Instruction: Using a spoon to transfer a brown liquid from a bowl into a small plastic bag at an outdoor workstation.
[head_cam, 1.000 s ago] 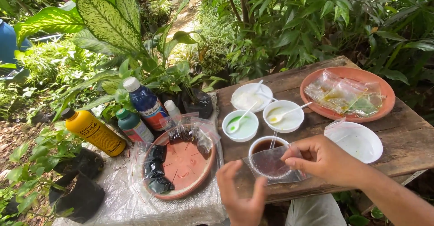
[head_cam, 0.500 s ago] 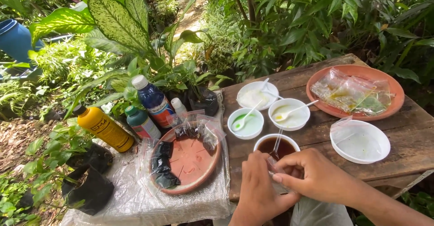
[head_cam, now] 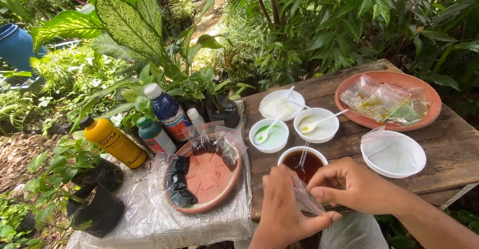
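Both hands are meeting at the near edge of the wooden surface (head_cam: 449, 144), pinching a small clear plastic bag (head_cam: 305, 200) between them. The left hand (head_cam: 283, 209) is cupping it from below with the thumb pressing the lower end, while the right hand (head_cam: 357, 186) is nipping the upper edge between thumb and forefinger. The bag is looking thin, limp and nearly weightless, probably slippery, so the top rim seems the best place to grip it.

Just beyond the fingers a white bowl of dark brown liquid (head_cam: 303, 162) is standing with a spoon in it, close enough to be knocked and spilled. Behind it are sitting a bowl of green liquid (head_cam: 269, 135), a bowl of pale yellow liquid (head_cam: 316, 125) and a bowl of white powder (head_cam: 282, 104). To the right a white bowl lined with a clear bag (head_cam: 393, 153) is resting, and a terracotta plate (head_cam: 429, 110) is carrying filled sachets. To the left a terracotta saucer (head_cam: 205, 175) is holding dark packets, beside a yellow bottle (head_cam: 115, 143), a blue bottle (head_cam: 168, 111) and a green bottle (head_cam: 155, 135).
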